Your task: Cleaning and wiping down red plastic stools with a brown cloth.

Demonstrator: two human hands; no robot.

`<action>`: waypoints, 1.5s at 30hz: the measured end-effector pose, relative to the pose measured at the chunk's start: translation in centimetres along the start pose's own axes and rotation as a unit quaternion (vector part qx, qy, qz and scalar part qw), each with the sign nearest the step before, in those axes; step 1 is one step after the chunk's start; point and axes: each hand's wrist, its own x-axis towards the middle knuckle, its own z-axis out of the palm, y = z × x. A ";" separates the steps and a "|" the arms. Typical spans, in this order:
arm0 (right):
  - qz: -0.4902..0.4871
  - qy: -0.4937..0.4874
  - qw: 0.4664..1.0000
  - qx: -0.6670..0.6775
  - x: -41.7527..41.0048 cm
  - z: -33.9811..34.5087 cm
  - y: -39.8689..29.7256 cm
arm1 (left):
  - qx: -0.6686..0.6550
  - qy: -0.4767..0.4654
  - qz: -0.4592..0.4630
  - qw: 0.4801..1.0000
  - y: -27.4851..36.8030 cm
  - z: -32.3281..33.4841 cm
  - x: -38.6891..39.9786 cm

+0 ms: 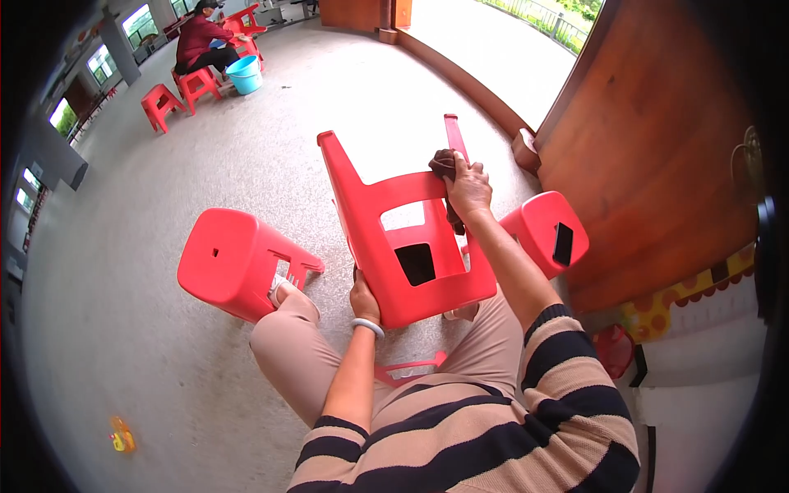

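Observation:
A red plastic stool (437, 297) is tipped on its side in front of me, its legs pointing away. My left hand (365, 300) grips it near the seat end on the left; some of those fingers are hidden behind the plastic. In my right hand (470, 185) is a dark brown cloth (442, 163), pressed against the right leg just where the crosspiece meets it. Part of the cloth hangs down along the inside of that leg. Through the side opening a black patch (415, 264) shows; I cannot tell what it is.
Upright red stools stand to the left (219, 256) and right (542, 215), the right one bearing a black smartphone (563, 244). Farther off, a seated person (200, 40) handles a red stool beside a light-blue bucket (245, 75). A wooden door (653, 135) borders the right. A small yellow-orange object (122, 434) lies at lower left.

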 end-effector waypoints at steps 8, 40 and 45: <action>-0.133 0.008 0.989 0.065 -5.3 1.6 -8.8 | 0.041 -0.027 0.032 0.998 -1.1 -0.4 0.7; -0.297 -0.081 0.936 0.173 -8.9 -0.8 -9.5 | 0.013 -0.052 0.022 0.998 0.1 0.4 -0.8; -0.398 -0.123 0.894 0.164 -13.4 -1.7 -6.2 | -0.132 -0.085 0.014 0.987 -0.9 0.5 -0.6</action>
